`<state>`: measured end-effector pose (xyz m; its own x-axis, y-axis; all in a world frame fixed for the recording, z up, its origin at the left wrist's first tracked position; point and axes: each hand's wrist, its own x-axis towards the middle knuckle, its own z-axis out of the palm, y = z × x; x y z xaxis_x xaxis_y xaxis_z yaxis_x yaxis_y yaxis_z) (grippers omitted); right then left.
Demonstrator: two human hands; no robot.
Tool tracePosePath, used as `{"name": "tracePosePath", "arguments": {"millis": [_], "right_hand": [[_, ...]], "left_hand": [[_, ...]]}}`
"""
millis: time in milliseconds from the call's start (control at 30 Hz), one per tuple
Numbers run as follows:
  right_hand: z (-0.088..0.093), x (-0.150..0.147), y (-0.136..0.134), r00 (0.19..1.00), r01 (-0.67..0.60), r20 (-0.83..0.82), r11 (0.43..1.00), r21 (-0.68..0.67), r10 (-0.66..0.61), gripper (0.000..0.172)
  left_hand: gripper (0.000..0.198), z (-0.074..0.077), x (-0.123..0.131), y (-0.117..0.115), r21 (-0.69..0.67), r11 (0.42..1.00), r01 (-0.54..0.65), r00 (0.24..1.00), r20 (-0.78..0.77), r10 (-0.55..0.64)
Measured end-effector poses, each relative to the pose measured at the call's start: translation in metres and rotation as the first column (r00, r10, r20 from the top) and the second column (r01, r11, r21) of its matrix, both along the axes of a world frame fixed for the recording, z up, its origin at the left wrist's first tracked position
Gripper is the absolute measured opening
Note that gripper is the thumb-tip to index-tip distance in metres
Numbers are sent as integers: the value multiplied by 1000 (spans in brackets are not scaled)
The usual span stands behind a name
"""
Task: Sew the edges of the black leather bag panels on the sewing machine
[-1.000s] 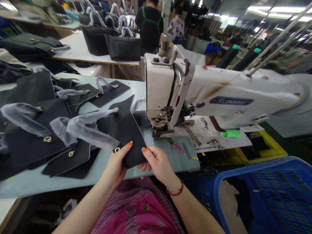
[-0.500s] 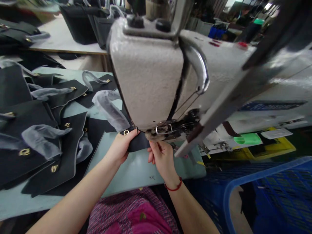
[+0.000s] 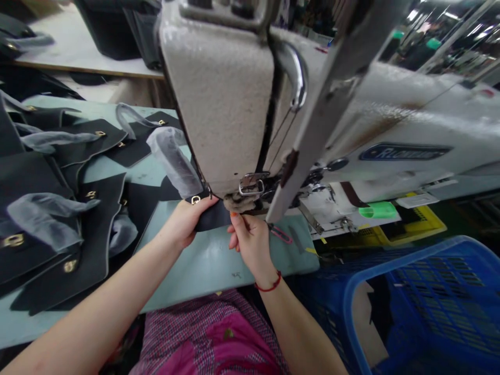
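Note:
A black bag panel (image 3: 213, 219) with a gold ring fitting and a handle wrapped in clear plastic (image 3: 172, 156) lies under the head of a white sewing machine (image 3: 219, 104). My left hand (image 3: 185, 221) is closed on the panel's left part, thumb on top beside the gold fitting. At the panel's right edge, my right hand (image 3: 250, 242) pinches with thumb and fingers, just below the presser area. The machine head hides the needle and the panel's far part.
More black bag panels (image 3: 94, 219) with plastic-wrapped handles are heaped on the pale green table (image 3: 203, 265) to the left. A pink-handled tool (image 3: 281, 235) lies right of my right hand. A blue plastic basket (image 3: 351, 291) stands at the lower right, a yellow crate (image 3: 417, 226) behind it.
My view has turned to the right, so the machine and hands appear further left and higher. Both hands keep their grip on the panel, with little other visible change.

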<state>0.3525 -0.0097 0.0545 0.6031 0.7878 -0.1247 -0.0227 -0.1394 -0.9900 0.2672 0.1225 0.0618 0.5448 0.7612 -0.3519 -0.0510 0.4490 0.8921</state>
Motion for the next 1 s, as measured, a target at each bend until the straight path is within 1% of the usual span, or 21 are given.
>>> {"name": "tracePosePath", "arguments": {"millis": [67,100,200,267,333,400,500,567,733,900,1000], "right_hand": [[1,0,0,999,3,34,1000,-13,-2,54],[1,0,0,998,7,59,1000,-23,-5,54],[2,1,1,989,22,147,999,-38,-17,52],[2,1,1,982,32,190,999,-35,-24,51],[3,-1,0,981,38,190,999,-24,-33,50],[2,-4,-2,988,32,152,999,-1,-31,47],[0,-11,-6,996,-7,86,999,53,2,40],[-1,-15,-8,998,-18,53,997,79,14,38],[1,-19,-9,1000,16,-11,995,95,-15,47],[1,-21,-6,996,47,-75,993,108,-39,48],[0,-21,-5,995,48,-87,993,106,-39,48]], "left_hand": [[46,0,-4,2,-34,999,16,1000,0,-16],[46,0,-7,3,-67,997,42,999,-17,-43],[46,2,-20,2,-178,965,193,977,-57,-206],[43,4,-27,0,-205,942,267,959,-43,-281],[38,7,-31,-2,-205,940,274,956,-46,-289],[35,8,-31,-3,-181,949,258,957,-87,-277],[32,10,-30,-1,-119,948,294,942,-130,-309],[29,11,-29,1,-108,946,306,938,-136,-319],[26,14,-30,2,-150,937,315,931,-144,-336],[26,14,-30,1,-140,934,330,929,-125,-347],[27,14,-29,2,-149,937,317,933,-126,-336]]}}
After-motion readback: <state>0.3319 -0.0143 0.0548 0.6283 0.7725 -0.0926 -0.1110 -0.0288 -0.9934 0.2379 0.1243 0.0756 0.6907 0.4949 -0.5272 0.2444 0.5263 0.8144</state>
